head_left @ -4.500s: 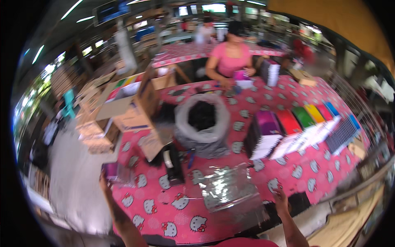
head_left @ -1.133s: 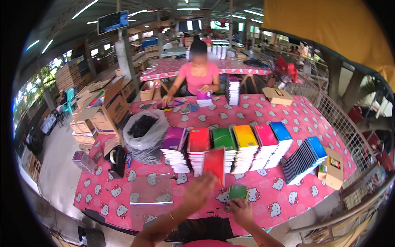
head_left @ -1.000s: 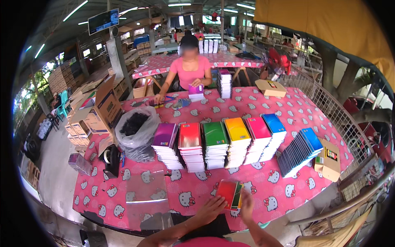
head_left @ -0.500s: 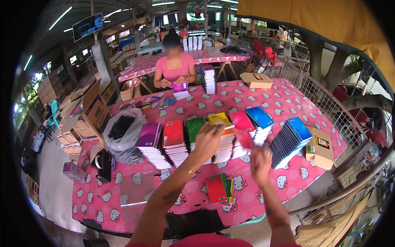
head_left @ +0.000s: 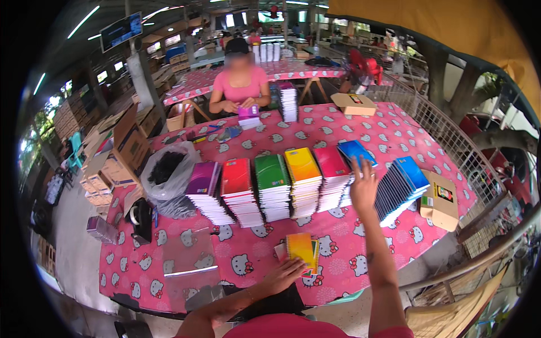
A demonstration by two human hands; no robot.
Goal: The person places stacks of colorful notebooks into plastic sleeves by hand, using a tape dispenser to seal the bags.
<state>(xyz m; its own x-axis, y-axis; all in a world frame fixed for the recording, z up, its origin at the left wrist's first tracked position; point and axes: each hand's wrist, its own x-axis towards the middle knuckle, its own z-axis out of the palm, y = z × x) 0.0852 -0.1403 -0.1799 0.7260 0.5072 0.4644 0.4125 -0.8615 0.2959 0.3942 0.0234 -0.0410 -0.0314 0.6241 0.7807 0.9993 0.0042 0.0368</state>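
Observation:
Six stacks of spiral notebooks cross the table in a row: purple (head_left: 203,178), red (head_left: 235,176), green (head_left: 271,171), yellow (head_left: 302,164), pink (head_left: 331,162) and blue (head_left: 355,152). My right hand (head_left: 363,183) reaches to the near edge of the blue stack, fingers stretched out and touching the top notebook. Close to me, my left hand (head_left: 286,274) grips the lower left edge of a yellow notebook (head_left: 300,249). That notebook rests over a small mixed pile, whose green, red and pink edges peek out beneath it.
A leaning blue stack (head_left: 397,194) and an open brown carton (head_left: 441,200) stand at right. Left are a plastic bag (head_left: 169,186), tape dispenser (head_left: 141,223) and clear plastic sleeve (head_left: 189,253). Across the table, a person (head_left: 241,84) handles purple notebooks (head_left: 248,115).
My left hand has drawn back from the yellow stack to the small pile, where a yellow notebook now covers the red one. My right hand has moved forward to the blue stack.

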